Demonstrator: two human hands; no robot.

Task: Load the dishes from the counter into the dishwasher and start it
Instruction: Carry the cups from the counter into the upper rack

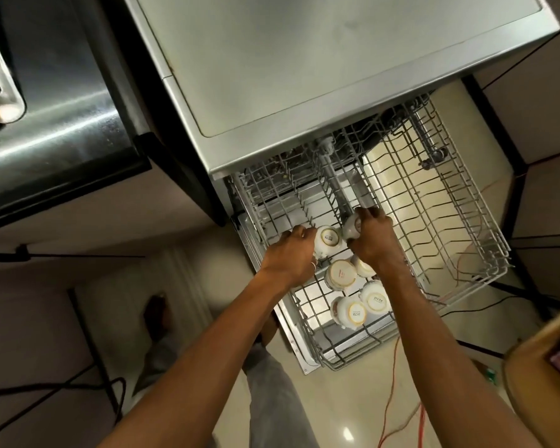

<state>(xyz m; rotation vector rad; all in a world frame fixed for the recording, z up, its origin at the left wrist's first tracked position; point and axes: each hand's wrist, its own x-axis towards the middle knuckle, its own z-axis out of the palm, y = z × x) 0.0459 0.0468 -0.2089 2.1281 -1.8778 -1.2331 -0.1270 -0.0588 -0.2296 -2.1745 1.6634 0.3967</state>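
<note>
The dishwasher (304, 76) is open and its wire upper rack (434, 221) is pulled out over the floor. Several white cups stand upside down in the rack's near left part, among them one (340, 274) in the middle and another (353, 313) nearer me. My left hand (290, 257) grips an upturned white cup (328, 240) from its left side. My right hand (374, 237) is closed around a second cup (353, 227), tilted on its side just above the rack wires.
The rack's right half (434, 205) holds only bare tines. A dark steel sink (46, 108) lies at the upper left. Red and black cables (398, 399) trail over the pale floor by my legs. A brown object (547, 367) juts in at the right edge.
</note>
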